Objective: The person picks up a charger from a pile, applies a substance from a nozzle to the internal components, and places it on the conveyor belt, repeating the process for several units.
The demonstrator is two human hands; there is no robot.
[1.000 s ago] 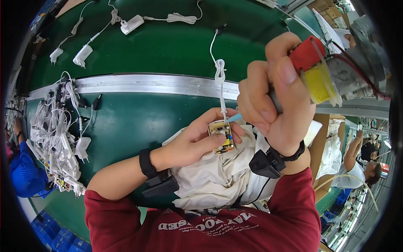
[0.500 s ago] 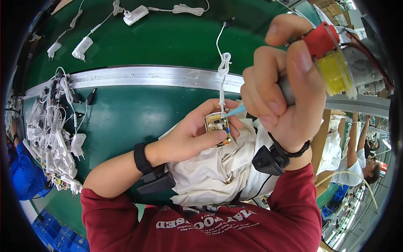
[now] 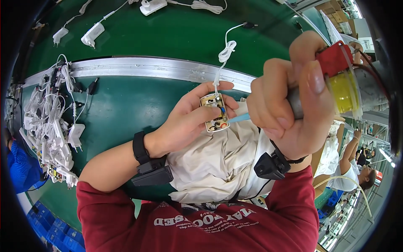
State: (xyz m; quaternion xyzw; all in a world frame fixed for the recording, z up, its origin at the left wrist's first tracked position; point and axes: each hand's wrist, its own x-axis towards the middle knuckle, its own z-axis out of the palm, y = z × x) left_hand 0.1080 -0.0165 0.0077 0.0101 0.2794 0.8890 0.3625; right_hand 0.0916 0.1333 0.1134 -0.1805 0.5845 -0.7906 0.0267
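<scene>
An opened white power adapter (image 3: 209,127) with its circuit board and small components exposed rests in my left hand (image 3: 191,107), fingers around it and thumb on the board. A white cable (image 3: 227,51), bundled midway, runs from its top end across the metal rail to a black plug (image 3: 249,25). My right hand (image 3: 289,96) is closed around a grey cylindrical hand tool (image 3: 295,102) with a red switch block, yellow band and wires. Its tapered light-blue nozzle (image 3: 240,118) points at the board's lower right edge; whether they touch, I cannot tell.
A pile of white adapters and cables (image 3: 52,130) lies to the left on the green table (image 3: 121,105). Beyond the metal rail (image 3: 168,72), several adapters (image 3: 92,35) lie on a green surface. Off-white cloth (image 3: 205,172) covers my lap. Other people (image 3: 350,172) are at the sides.
The nozzle has moved from the cable end of the adapter's board to its lower right edge. My left hand has tilted the adapter and moved its thumb. The view has shifted slightly.
</scene>
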